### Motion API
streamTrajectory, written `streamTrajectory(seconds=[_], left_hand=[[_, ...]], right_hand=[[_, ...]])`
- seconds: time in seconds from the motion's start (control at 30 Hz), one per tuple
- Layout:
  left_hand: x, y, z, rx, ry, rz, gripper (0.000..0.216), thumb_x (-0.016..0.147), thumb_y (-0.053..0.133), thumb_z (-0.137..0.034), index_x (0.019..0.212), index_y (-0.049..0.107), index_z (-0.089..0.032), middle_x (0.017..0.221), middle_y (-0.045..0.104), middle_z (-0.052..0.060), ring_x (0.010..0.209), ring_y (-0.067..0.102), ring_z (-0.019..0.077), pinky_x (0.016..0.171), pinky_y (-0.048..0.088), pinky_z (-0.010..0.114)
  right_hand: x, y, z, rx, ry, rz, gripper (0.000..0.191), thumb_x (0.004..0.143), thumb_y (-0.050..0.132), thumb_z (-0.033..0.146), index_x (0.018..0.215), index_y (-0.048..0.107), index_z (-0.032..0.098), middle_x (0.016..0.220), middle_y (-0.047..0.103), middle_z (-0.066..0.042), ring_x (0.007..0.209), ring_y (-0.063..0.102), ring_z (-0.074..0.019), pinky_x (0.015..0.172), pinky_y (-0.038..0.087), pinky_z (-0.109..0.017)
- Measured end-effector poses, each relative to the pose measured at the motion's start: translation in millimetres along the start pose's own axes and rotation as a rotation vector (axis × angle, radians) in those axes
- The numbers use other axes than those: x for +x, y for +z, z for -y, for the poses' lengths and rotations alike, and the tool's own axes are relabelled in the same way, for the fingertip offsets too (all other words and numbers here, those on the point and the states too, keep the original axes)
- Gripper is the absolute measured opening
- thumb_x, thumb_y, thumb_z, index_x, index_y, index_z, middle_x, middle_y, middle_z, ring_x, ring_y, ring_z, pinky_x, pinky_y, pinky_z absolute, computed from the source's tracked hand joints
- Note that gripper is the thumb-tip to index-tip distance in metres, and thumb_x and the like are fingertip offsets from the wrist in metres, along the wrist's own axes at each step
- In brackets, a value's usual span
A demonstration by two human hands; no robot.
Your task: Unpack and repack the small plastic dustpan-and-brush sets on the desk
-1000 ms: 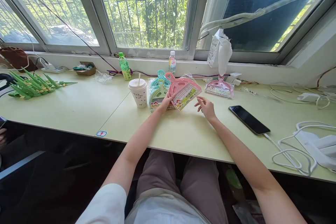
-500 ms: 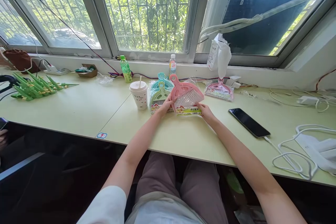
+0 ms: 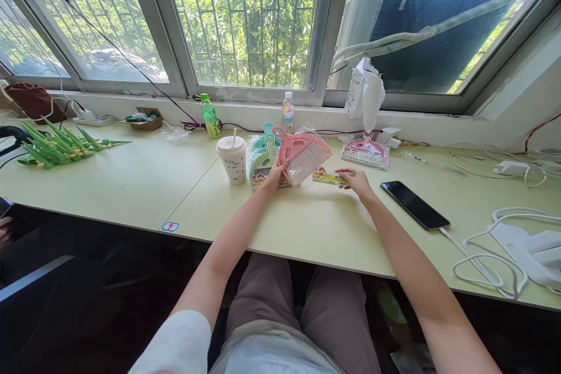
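Observation:
My left hand (image 3: 275, 175) grips the lower edge of a pink mini dustpan-and-brush set (image 3: 300, 155) in clear wrap, tilted up off the pale green table (image 3: 307, 222). My right hand (image 3: 358, 181) pinches a printed paper label card (image 3: 329, 177) just right of the pink set, low over the table. Behind my left hand lie a green set (image 3: 262, 165) and a teal set (image 3: 268, 135), both packaged. Another pink packaged set (image 3: 365, 152) lies farther right.
A lidded paper cup with straw (image 3: 233, 158) stands left of the sets. A black phone (image 3: 414, 204) on a white cable lies right of my right hand. Bottles (image 3: 209, 115) stand by the windowsill, green leaf-like pieces (image 3: 56, 144) far left, white cables (image 3: 504, 245) far right.
The label card has come away from the pink set and moved right in my right hand. My left hand has tipped the pink set up and slightly left.

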State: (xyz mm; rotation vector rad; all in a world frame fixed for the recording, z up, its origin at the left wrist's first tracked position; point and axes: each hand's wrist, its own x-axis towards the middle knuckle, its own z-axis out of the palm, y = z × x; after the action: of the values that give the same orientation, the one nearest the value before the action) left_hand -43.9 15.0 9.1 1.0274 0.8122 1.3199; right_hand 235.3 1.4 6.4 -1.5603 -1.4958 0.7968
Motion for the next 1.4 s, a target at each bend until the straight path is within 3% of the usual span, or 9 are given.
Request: streamTrajectory(seconds=[0.17,0.33,0.5,0.57,0.63,0.7,0.8,1.17,1.4], left_hand=[[3.9,-1.3,3.1,-0.038,0.013,-0.004,0.059,0.078,0.073,-0.037,0.131,0.049,-0.025,0.114,0.067,0.008,0.102,0.059,0.0247,0.085,0.050,0.036],[5.8,-4.2,5.7,-0.084,0.009,0.009,0.061,0.079,0.072,-0.033,0.134,0.045,-0.025,0.115,0.066,0.009,0.103,0.059,0.0246,0.085,0.051,0.036],[8.4,-4.9,8.5,-0.082,0.001,-0.016,0.061,0.079,0.071,-0.034,0.133,0.044,-0.026,0.123,0.062,0.009,0.102,0.059,0.0228,0.083,0.051,0.034],[9.1,-3.9,10.2,-0.052,0.010,-0.004,0.062,0.078,0.072,-0.035,0.133,0.044,-0.027,0.127,0.060,0.007,0.104,0.059,0.0226,0.084,0.051,0.033],[8.9,-2.6,11.3,-0.024,0.026,0.014,0.064,0.076,0.073,-0.035,0.133,0.045,-0.029,0.130,0.058,0.005,0.107,0.058,0.0222,0.084,0.050,0.032],[7.9,-1.6,11.6,0.002,0.041,0.033,0.065,0.074,0.073,-0.034,0.132,0.046,-0.029,0.132,0.057,0.004,0.110,0.058,0.0219,0.083,0.050,0.030],[6.5,-1.3,10.8,0.054,0.037,0.047,0.065,0.073,0.073,-0.038,0.131,0.047,-0.028,0.132,0.057,0.005,0.109,0.058,0.0222,0.080,0.050,0.029],[-3.1,5.2,0.5,0.002,0.056,0.171,0.072,0.074,0.074,-0.040,0.140,0.045,-0.029,0.128,0.060,0.006,0.103,0.060,0.0219,0.080,0.052,0.032],[-13.7,11.7,-11.3,0.006,-0.039,0.239,0.075,0.079,0.070,-0.050,0.146,0.039,-0.034,0.120,0.065,0.006,0.097,0.065,0.0246,0.079,0.054,0.036]], right_hand=[[7.6,-23.0,-17.0,-0.835,-0.002,-0.174,0.023,0.087,0.054,0.029,0.096,0.074,0.022,0.093,0.073,-0.012,0.091,0.067,-0.0273,0.077,0.048,-0.036],[6.1,-25.8,-24.8,-0.922,-0.110,-0.293,0.027,0.086,0.057,0.028,0.109,0.068,0.020,0.106,0.069,-0.014,0.106,0.059,-0.0310,0.082,0.045,-0.040],[-6.1,-18.0,-0.7,-0.652,-0.379,-0.585,0.031,0.090,0.048,0.026,0.115,0.064,0.017,0.117,0.063,-0.017,0.115,0.053,-0.0332,0.094,0.040,-0.052],[-13.9,-5.2,14.3,-0.386,-0.472,-0.425,0.029,0.092,0.044,0.029,0.107,0.066,0.017,0.102,0.068,-0.014,0.101,0.061,-0.0281,0.089,0.046,-0.047],[-22.1,13.7,26.3,-0.078,-0.453,-0.108,0.028,0.090,0.049,0.037,0.102,0.067,0.019,0.088,0.069,-0.009,0.083,0.065,-0.0232,0.077,0.053,-0.039],[-29.0,34.1,32.3,0.167,-0.354,0.176,0.030,0.083,0.060,0.045,0.101,0.067,0.021,0.092,0.070,-0.008,0.083,0.067,-0.0215,0.072,0.056,-0.036],[-33.1,55.2,30.2,0.371,-0.224,0.342,0.041,0.074,0.071,0.051,0.103,0.065,0.022,0.101,0.071,-0.008,0.092,0.068,-0.0211,0.081,0.057,-0.039],[-12.8,47.4,10.0,0.734,-0.095,0.133,0.047,0.074,0.071,0.062,0.098,0.051,0.027,0.097,0.072,-0.002,0.099,0.070,-0.0178,0.101,0.052,-0.037],[-11.7,50.0,9.9,0.701,-0.121,0.112,0.053,0.066,0.075,0.063,0.096,0.051,0.026,0.097,0.068,-0.003,0.104,0.066,-0.0202,0.098,0.054,-0.038]])
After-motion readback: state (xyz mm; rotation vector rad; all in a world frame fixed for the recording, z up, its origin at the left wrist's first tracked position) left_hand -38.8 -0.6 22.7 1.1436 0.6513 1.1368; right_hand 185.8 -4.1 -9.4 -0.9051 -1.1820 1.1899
